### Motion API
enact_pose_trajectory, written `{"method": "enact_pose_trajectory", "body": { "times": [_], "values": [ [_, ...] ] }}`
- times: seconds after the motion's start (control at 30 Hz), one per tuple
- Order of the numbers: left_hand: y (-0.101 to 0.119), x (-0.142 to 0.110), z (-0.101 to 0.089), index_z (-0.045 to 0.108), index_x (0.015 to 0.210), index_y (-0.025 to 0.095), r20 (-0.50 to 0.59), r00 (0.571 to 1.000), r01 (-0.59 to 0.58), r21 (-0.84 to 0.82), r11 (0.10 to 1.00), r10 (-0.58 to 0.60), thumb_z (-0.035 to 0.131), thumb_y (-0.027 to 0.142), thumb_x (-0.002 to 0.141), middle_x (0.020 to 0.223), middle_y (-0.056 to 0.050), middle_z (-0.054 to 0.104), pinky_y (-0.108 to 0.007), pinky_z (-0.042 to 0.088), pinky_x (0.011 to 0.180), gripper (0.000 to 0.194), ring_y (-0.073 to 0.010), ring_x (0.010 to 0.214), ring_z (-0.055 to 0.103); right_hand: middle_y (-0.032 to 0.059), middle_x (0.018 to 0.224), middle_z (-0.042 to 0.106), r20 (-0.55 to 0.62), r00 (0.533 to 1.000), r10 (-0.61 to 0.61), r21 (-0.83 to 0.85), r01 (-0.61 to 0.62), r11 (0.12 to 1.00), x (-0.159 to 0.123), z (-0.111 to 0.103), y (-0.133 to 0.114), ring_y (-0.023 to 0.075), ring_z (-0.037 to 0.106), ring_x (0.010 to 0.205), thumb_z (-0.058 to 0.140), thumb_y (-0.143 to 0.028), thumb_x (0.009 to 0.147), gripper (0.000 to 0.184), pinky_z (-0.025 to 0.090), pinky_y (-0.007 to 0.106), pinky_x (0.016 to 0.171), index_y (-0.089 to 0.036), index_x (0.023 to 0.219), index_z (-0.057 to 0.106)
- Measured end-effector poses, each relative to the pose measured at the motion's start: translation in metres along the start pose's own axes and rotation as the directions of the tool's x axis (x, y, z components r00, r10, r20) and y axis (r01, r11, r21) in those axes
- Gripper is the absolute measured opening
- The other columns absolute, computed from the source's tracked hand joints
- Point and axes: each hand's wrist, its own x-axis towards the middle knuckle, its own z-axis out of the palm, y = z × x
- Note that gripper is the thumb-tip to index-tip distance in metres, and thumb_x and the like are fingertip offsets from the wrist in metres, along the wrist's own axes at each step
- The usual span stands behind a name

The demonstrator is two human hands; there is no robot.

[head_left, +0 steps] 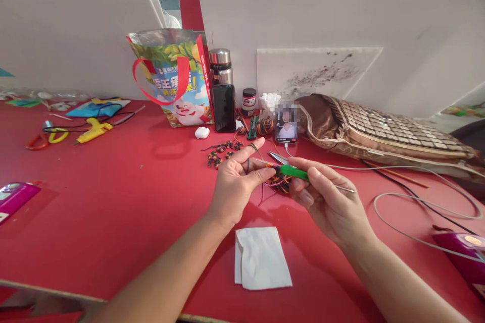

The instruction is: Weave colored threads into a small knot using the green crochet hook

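My left hand [237, 181] pinches a dark multicoloured crochet piece [279, 181] between thumb and fingers, its index finger raised with a strand of yarn running over it. In my right hand [333, 199] is a crochet hook [294, 172] with a green grip, its metal tail sticking out to the right. The hook's front end reaches to the work at my left fingertips. Part of the crochet piece is hidden behind my fingers. Just behind my hands lie scissors [278, 157], their blades partly showing, and several small crocheted pieces [217, 154] of like colours.
A folded white tissue [263, 258] lies in front of me. Behind stand a gift bag [170, 81], a steel flask [220, 65], a dark phone [224, 108] and a lit phone [286, 123]. A brown bag [379, 131] and a white cable [401, 199] lie right; a yellow glue gun [93, 131] left.
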Motion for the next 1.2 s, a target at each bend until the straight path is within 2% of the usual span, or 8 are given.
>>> {"method": "enact_pose_trajectory", "body": {
  "times": [0.13, 0.23, 0.43, 0.6, 0.8, 0.93, 1.03, 1.2],
  "values": [
    [0.002, -0.001, -0.001, 0.084, 0.125, 0.020, -0.030, 1.000, 0.004, -0.008, 1.000, -0.004, 0.104, 0.024, 0.060, 0.071, 0.003, 0.076, -0.021, 0.037, 0.055, 0.068, -0.0051, 0.057, 0.052, 0.0070, 0.085, 0.082, 0.115, 0.993, -0.036, -0.064, 0.043, 0.997, -0.002, -0.003, -0.002, 0.0129, 0.067, 0.059, 0.079, -0.042, 0.100, 0.024, 0.058, 0.029, 0.057, -0.027, 0.118, 0.088],
    [0.003, -0.001, -0.003, 0.083, 0.127, 0.020, -0.028, 1.000, -0.001, -0.010, 1.000, 0.001, 0.102, 0.024, 0.065, 0.072, 0.003, 0.075, -0.021, 0.040, 0.058, 0.066, -0.0049, 0.057, 0.053, 0.0066, 0.088, 0.084, 0.150, 0.987, -0.056, -0.061, 0.065, 0.996, -0.002, -0.004, -0.001, 0.0155, 0.073, 0.066, 0.077, -0.040, 0.102, 0.023, 0.063, 0.031, 0.063, -0.030, 0.120, 0.087],
    [0.006, 0.001, -0.005, 0.079, 0.133, 0.021, 0.071, 0.995, -0.079, 0.093, 0.993, 0.072, 0.097, 0.028, 0.076, 0.094, -0.006, 0.085, -0.026, 0.051, 0.069, 0.061, -0.0118, 0.073, 0.066, 0.0043, 0.082, 0.082, 0.109, 0.991, -0.074, -0.143, 0.089, 0.986, -0.002, -0.008, 0.002, 0.0140, 0.071, 0.062, 0.080, -0.036, 0.100, 0.018, 0.062, 0.029, 0.061, -0.030, 0.115, 0.088],
    [0.007, 0.002, -0.004, 0.078, 0.135, 0.019, 0.080, 0.994, -0.079, 0.122, 0.989, 0.070, 0.099, 0.029, 0.073, 0.088, -0.005, 0.084, -0.026, 0.048, 0.066, 0.066, -0.0116, 0.068, 0.063, 0.0051, 0.083, 0.082, 0.109, 0.989, -0.101, -0.155, 0.117, 0.981, -0.003, -0.007, 0.003, 0.0153, 0.071, 0.062, 0.077, -0.036, 0.101, 0.020, 0.062, 0.031, 0.060, -0.028, 0.116, 0.087],
    [0.006, -0.001, 0.000, 0.069, 0.149, 0.019, 0.028, 0.999, -0.034, 0.110, 0.993, 0.031, 0.098, 0.026, 0.074, 0.084, -0.003, 0.082, -0.028, 0.050, 0.073, 0.081, -0.0135, 0.071, 0.066, 0.0046, 0.084, 0.080, 0.113, 0.979, -0.169, -0.217, 0.190, 0.957, -0.007, -0.004, 0.005, 0.0172, 0.071, 0.065, 0.074, -0.036, 0.104, 0.024, 0.062, 0.035, 0.062, -0.027, 0.124, 0.085],
    [0.005, -0.006, 0.005, 0.066, 0.153, 0.020, -0.003, 0.998, -0.065, 0.105, 0.992, 0.066, 0.094, 0.020, 0.079, 0.082, 0.000, 0.080, -0.028, 0.050, 0.075, 0.078, -0.0140, 0.073, 0.067, 0.0036, 0.084, 0.077, 0.131, 0.950, -0.282, -0.318, 0.310, 0.896, -0.011, 0.000, 0.007, 0.0165, 0.070, 0.066, 0.066, -0.029, 0.108, 0.027, 0.061, 0.035, 0.064, -0.028, 0.131, 0.082],
    [0.001, -0.009, 0.009, 0.064, 0.155, 0.022, 0.001, 0.995, -0.095, 0.086, 0.992, 0.096, 0.090, 0.017, 0.083, 0.080, 0.002, 0.077, -0.027, 0.050, 0.075, 0.076, -0.0140, 0.075, 0.067, 0.0040, 0.087, 0.077, 0.151, 0.924, -0.351, -0.437, 0.381, 0.814, -0.015, 0.004, 0.010, 0.0164, 0.069, 0.068, 0.062, -0.025, 0.110, 0.031, 0.063, 0.034, 0.066, -0.028, 0.135, 0.079],
    [-0.006, -0.011, 0.012, 0.057, 0.162, 0.022, 0.002, 0.997, -0.083, 0.012, 0.996, 0.083, 0.088, 0.020, 0.085, 0.073, 0.006, 0.069, -0.024, 0.041, 0.059, 0.083, -0.0079, 0.058, 0.050, 0.0043, 0.098, 0.076, 0.185, 0.878, -0.442, -0.584, 0.460, 0.669, -0.021, 0.010, 0.022, 0.0153, 0.068, 0.076, 0.058, -0.015, 0.110, 0.045, 0.062, 0.033, 0.072, -0.033, 0.150, 0.069]
  ]
}}
